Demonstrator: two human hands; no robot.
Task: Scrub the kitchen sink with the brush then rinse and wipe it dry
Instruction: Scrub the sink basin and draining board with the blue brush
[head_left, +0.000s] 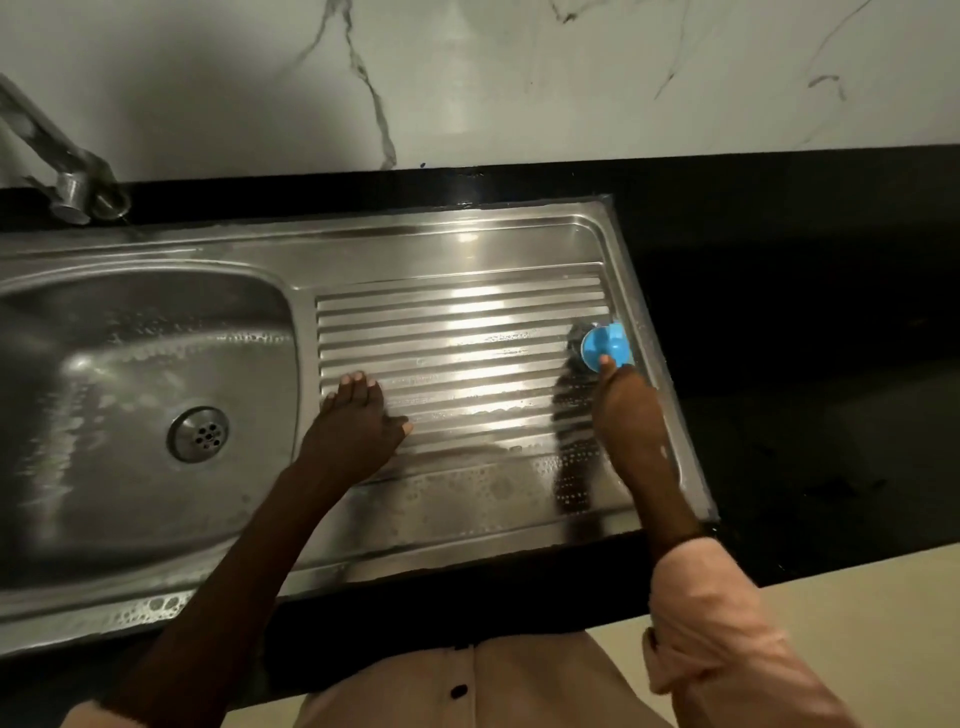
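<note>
A stainless steel sink (156, 249) fills the left and middle, with a basin holding a round drain (199, 434) and a ribbed drainboard (457, 338) to its right. Soap suds lie along the front rim and in the basin. My right hand (626, 410) grips a blue brush (605, 347) and holds its dark bristles against the drainboard's far right edge. My left hand (353, 421) rests flat on the ribs near the basin, fingers straight and spread.
A metal tap (72, 187) reaches over the back left corner. Black countertop (805, 312) surrounds the sink and extends right. A marble-patterned wall (467, 78) stands behind. Light floor shows at the lower right.
</note>
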